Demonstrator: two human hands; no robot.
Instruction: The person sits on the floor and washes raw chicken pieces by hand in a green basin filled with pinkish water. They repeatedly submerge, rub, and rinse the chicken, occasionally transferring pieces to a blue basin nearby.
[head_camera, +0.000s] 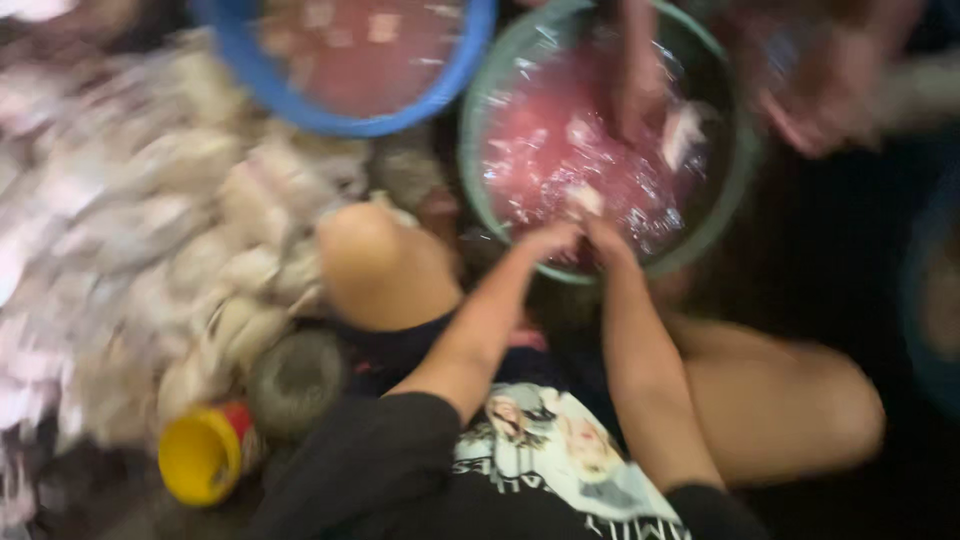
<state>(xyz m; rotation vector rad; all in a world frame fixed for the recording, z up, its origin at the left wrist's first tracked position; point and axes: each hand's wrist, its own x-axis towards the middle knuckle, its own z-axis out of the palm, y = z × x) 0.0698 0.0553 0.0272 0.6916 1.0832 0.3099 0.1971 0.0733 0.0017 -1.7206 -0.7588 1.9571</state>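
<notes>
The whole view is blurred. My left hand (550, 240) and my right hand (606, 238) meet at the near rim of a green basin (468, 150) filled with reddish water. Together their fingers pinch a small pale piece (585, 198) just above the water. More pale pieces float in the basin. Another person's hand (640, 95) dips into the far side of the same basin. My bare knees show to the left and right of my arms.
A blue basin (300, 112) with reddish water stands at the top left. A large heap of pale pieces (190, 210) covers the left side. A yellow cup (200, 455) and a grey round object (295, 380) lie by my left knee. Someone else's hand (815, 100) is at the top right.
</notes>
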